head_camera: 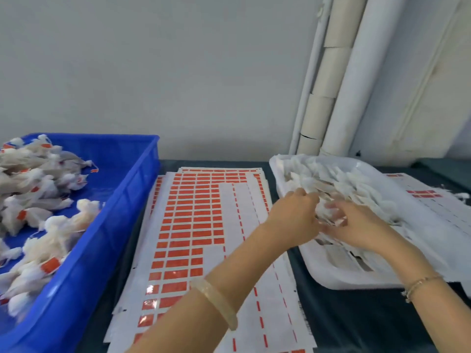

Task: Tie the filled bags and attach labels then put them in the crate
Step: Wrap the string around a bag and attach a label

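A white tray [339, 276] on the right holds a heap of untied white gauze bags [356, 189]. Both my hands reach into that heap. My left hand [293, 215] and my right hand [356, 225] meet over one white bag [325, 211], with their fingers curled around it. The picture is blurred there, so the exact grip is unclear. A sheet of red labels [188, 225] lies in the middle of the table. At the left stands the blue crate [122, 200], which holds several tied bags with red labels [38, 189].
A second label sheet [433, 200], mostly peeled, lies under and behind the white tray. White pipes and cardboard tubes [339, 85] lean against the wall at the back right. Dark cloth [356, 322] covers the table.
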### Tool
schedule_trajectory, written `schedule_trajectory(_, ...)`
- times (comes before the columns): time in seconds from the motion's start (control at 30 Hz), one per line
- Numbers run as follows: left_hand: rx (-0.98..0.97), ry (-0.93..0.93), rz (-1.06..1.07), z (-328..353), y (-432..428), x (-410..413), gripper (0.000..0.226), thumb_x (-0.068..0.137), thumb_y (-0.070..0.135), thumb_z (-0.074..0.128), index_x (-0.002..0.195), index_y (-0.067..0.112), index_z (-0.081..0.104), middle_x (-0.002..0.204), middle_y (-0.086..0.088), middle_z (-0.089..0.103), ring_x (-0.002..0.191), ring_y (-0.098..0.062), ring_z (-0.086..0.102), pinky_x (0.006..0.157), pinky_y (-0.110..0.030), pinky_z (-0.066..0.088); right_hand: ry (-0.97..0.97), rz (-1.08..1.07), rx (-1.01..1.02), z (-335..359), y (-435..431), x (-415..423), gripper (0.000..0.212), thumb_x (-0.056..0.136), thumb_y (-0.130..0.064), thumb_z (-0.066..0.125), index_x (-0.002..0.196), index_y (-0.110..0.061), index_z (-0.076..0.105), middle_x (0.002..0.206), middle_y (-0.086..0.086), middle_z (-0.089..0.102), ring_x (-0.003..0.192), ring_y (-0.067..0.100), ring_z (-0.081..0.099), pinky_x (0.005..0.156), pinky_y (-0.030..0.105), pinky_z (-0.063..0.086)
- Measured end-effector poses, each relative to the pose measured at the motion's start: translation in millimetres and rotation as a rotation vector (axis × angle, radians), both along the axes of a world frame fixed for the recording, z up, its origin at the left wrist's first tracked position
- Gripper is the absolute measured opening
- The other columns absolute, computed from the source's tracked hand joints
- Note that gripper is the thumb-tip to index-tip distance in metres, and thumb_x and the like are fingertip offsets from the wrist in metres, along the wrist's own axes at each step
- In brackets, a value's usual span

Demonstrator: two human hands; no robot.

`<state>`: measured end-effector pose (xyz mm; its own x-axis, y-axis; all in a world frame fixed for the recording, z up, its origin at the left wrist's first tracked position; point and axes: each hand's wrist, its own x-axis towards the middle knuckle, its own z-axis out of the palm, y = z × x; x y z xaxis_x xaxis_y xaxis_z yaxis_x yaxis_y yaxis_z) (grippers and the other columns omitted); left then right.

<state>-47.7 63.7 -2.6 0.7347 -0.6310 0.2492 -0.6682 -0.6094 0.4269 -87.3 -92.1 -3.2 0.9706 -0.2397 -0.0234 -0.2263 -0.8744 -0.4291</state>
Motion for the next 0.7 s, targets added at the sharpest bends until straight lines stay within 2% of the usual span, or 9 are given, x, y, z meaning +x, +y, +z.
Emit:
schedule_trajectory(0.13, 0.445, -0.117, -0.003, -5.0, -27.0, 3.7, 0.035, 0.091, 0.033, 0.054, 0.123, 0.018, 0.057, 0.114, -0.006, 0.059, 0.111, -0.027, 0.051, 0.101, -0.041, 0.029, 0.162, 0.025, -0.046, -16.1, -7.7, -2.3, 0.063, 0.068, -0.055, 0.073, 0.125, -0.033, 0.055, 0.105, -0.011, 0.059, 0.091, 0.009, 0.060, 0.084, 0.032, 0.051)
schedule_trajectory(0.23, 0.556, -0.169, -0.013, -6.7, -34.5, 2.6, 0.016, 0.092, 0.028, 0.050, 0.103, 0.022, 0.059, 0.086, 0.003, 0.057, 0.094, -0.022, 0.054, 0.103, -0.042, 0.022, 0.120, -0.003, -0.154, -26.3, -6.3, -0.7, 0.046, 0.074, -0.050, 0.070, 0.115, -0.030, 0.060, 0.093, -0.015, 0.057, 0.085, 0.010, 0.059, 0.079, 0.032, 0.051)
schedule_trajectory(0.3, 0.568, -0.165, -0.036, -5.1, -39.0, 3.7, 0.004, 0.093, 0.024, 0.049, 0.092, 0.023, 0.053, 0.075, 0.006, 0.049, 0.083, -0.020, 0.051, 0.104, -0.042, 0.021, 0.057, -0.029, -0.192, -26.8, -5.5, -0.1, 0.034, 0.077, -0.050, 0.067, 0.104, -0.031, 0.060, 0.084, -0.019, 0.050, 0.083, 0.011, 0.053, 0.078, 0.033, 0.049)
schedule_trajectory(0.4, 0.561, -0.165, -0.027, -5.5, -46.6, 7.3, 0.006, 0.092, 0.024, 0.052, 0.088, 0.020, 0.050, 0.070, 0.005, 0.042, 0.080, -0.019, 0.046, 0.104, -0.039, 0.025, 0.068, -0.041, -0.212, -23.4, -2.7, -0.3, 0.015, 0.079, -0.045, 0.068, 0.084, -0.034, 0.060, 0.072, -0.020, 0.048, 0.082, 0.012, 0.054, 0.075, 0.030, 0.047)
schedule_trajectory(0.5, 0.521, -0.123, -0.014, -12.9, -55.6, 9.3, 0.004, 0.092, 0.022, 0.051, 0.090, 0.019, 0.053, 0.072, 0.005, 0.041, 0.082, -0.019, 0.048, 0.092, -0.034, 0.031, 0.060, -0.082, -0.254, -22.3, -4.0, -1.0, 0.019, 0.081, -0.032, 0.064, 0.063, -0.028, 0.062, 0.069, -0.008, 0.059, 0.068, 0.016, 0.056, 0.059, 0.026, 0.041)
schedule_trajectory(0.6, 0.450, -0.095, -0.027, -20.7, -61.6, 8.4, 0.012, 0.092, 0.023, 0.052, 0.099, 0.019, 0.061, 0.076, 0.004, 0.048, 0.086, -0.020, 0.055, 0.077, -0.029, 0.030, -0.010, -0.097, -0.335, -20.4, -9.3, -5.3, 0.017, 0.084, -0.027, 0.059, 0.072, -0.026, 0.070, 0.071, -0.003, 0.062, 0.062, 0.017, 0.055, 0.051, 0.026, 0.039)
schedule_trajectory(0.7, 0.331, -0.123, -0.016, -20.8, -63.3, 9.6, 0.019, 0.091, 0.020, 0.057, 0.107, 0.022, 0.067, 0.098, 0.000, 0.060, 0.093, -0.021, 0.059, 0.073, -0.028, 0.033, -0.115, -0.082, -0.316, -17.5, -14.5, -13.1, 0.013, 0.085, -0.030, 0.063, 0.077, -0.030, 0.074, 0.074, -0.002, 0.068, 0.071, 0.020, 0.061, 0.061, 0.032, 0.051)
